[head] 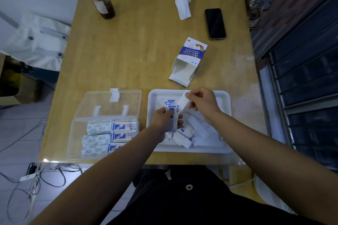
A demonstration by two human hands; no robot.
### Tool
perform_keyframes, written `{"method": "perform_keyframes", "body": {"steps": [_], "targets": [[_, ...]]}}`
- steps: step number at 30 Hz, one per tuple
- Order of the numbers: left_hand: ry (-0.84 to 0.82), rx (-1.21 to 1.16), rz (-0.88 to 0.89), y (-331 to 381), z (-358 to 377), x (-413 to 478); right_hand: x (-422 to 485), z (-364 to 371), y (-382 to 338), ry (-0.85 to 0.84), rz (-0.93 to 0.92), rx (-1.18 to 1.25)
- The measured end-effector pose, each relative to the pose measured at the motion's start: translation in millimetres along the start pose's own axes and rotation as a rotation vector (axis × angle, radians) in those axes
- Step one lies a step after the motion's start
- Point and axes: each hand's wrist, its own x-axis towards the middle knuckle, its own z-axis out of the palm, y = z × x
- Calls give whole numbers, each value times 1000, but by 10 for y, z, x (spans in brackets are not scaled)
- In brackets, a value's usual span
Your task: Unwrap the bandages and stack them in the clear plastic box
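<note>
While the left hand (165, 118) grips wrapped bandages (173, 114) over the white tray (226, 95) and the right hand (201, 99) pinches the wrapper strip (183, 99) toward 12 o'clock, a hard tug prob. tears it or spills the bundle; the clear plastic box (73, 142) sits at the tray's 9 o'clock.

The single head camera looked steeply down from above the table's (146, 51) near edge, facing its far edge. It sat close over the white tray (161, 92) and clear plastic box (76, 133) along that near edge, and its wide angle took in the floor on both sides.
</note>
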Motion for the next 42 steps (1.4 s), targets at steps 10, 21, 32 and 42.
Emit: {"method": "perform_keyframes", "body": {"steps": [10, 21, 32, 42], "targets": [[64, -308, -158, 85, 23, 135, -188, -12, 149, -359, -215, -237], [19, -280, -86, -9, 123, 154, -199, -37, 242, -173, -190, -342], [101, -92, -57, -114, 77, 154, -117, -203, 464, 161, -159, -237], [107, -138, -5, -118, 138, 133, -234, -131, 338, -148, -97, -384]]}}
